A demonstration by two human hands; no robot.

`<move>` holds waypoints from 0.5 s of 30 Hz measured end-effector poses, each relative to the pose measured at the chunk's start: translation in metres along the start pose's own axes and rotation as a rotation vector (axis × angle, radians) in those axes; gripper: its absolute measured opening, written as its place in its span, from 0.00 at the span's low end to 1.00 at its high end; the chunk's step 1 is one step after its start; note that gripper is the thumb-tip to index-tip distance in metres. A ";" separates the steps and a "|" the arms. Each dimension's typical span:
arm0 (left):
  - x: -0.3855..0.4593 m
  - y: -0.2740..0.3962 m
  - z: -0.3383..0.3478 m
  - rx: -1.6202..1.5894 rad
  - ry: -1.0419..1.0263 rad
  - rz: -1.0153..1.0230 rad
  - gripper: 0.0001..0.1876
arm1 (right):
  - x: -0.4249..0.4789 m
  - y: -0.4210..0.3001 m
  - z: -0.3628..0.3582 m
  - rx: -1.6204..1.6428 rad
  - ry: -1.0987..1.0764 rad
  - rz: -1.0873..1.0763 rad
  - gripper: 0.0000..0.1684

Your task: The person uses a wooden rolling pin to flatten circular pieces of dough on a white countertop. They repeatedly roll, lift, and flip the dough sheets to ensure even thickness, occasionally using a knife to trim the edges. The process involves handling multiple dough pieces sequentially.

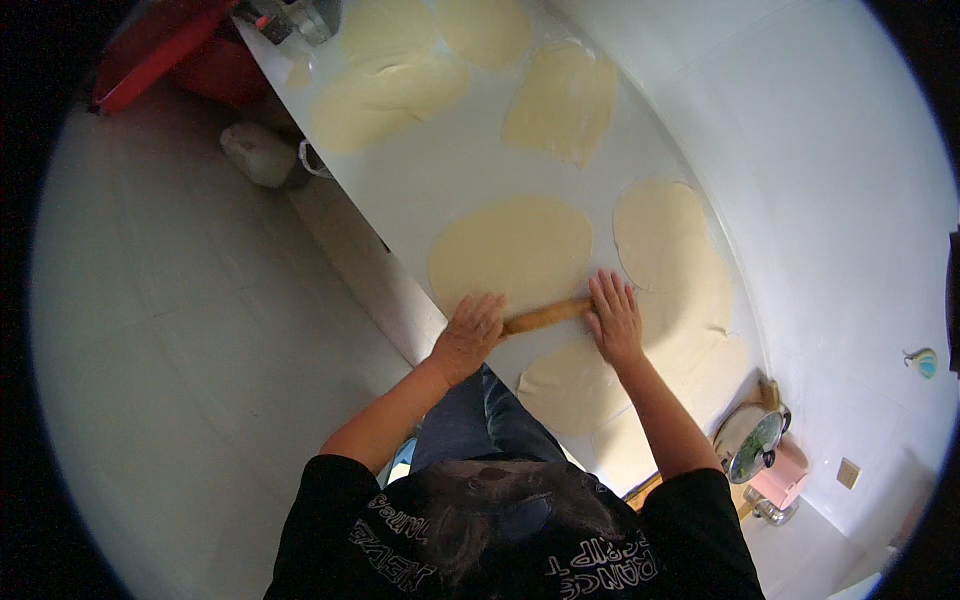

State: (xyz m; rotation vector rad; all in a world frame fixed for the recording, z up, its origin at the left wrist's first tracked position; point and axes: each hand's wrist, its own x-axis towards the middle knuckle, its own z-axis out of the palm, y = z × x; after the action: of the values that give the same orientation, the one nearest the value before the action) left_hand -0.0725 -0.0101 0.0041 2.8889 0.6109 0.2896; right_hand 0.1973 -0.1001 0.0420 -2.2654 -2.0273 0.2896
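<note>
A wooden rolling pin (549, 316) lies across the near edge of a large round dough sheet (514, 244). My left hand (475, 330) rests on the pin's left end, by the counter edge, and my right hand (615, 311) on its right end, both with fingers stretched out and pointing away from me. The palms hide the pin's ends. Just right of my right hand, overlapping dough sheets (667, 247) run along the wall side. Another rounded sheet (570, 386) lies nearer my body, partly beneath my right wrist. A squarish sheet (564, 101) and several rounded ones (386, 94) are spread farther off.
The pale counter (405, 180) meets a white wall at right. A glass-lidded pot (752, 442), a pink container (781, 474) and a glass jar (772, 511) stand at lower right. At upper left are a metal device (304, 19), a red basin (161, 52) and a pale sack (259, 155).
</note>
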 end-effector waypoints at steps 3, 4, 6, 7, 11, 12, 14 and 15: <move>-0.014 -0.004 0.002 0.011 -0.022 0.017 0.15 | -0.009 -0.009 -0.009 0.011 0.020 -0.011 0.33; -0.021 -0.018 0.004 0.043 -0.007 0.007 0.12 | 0.015 -0.023 -0.014 0.075 0.075 -0.001 0.33; -0.029 -0.047 -0.003 0.183 0.062 -0.035 0.10 | 0.066 -0.049 -0.022 0.172 0.181 0.055 0.33; -0.034 -0.062 -0.009 0.249 0.055 -0.039 0.12 | 0.087 -0.060 -0.021 0.209 0.230 0.102 0.33; -0.037 -0.066 -0.023 0.123 -0.036 -0.124 0.12 | 0.093 -0.072 0.013 0.078 0.177 0.018 0.33; -0.040 -0.059 -0.030 0.086 -0.093 -0.156 0.12 | 0.076 -0.071 0.015 0.090 0.147 -0.011 0.33; -0.068 -0.040 -0.012 0.056 -0.062 -0.073 0.11 | 0.020 -0.065 0.019 0.092 0.030 -0.062 0.33; -0.076 -0.034 -0.005 0.046 -0.040 -0.028 0.11 | -0.006 -0.061 0.025 0.085 -0.050 -0.079 0.33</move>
State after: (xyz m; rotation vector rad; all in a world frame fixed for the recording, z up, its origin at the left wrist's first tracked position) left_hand -0.1544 -0.0102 -0.0093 2.9200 0.6589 0.2157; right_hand 0.1319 -0.1006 0.0300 -2.1446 -2.0802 0.4216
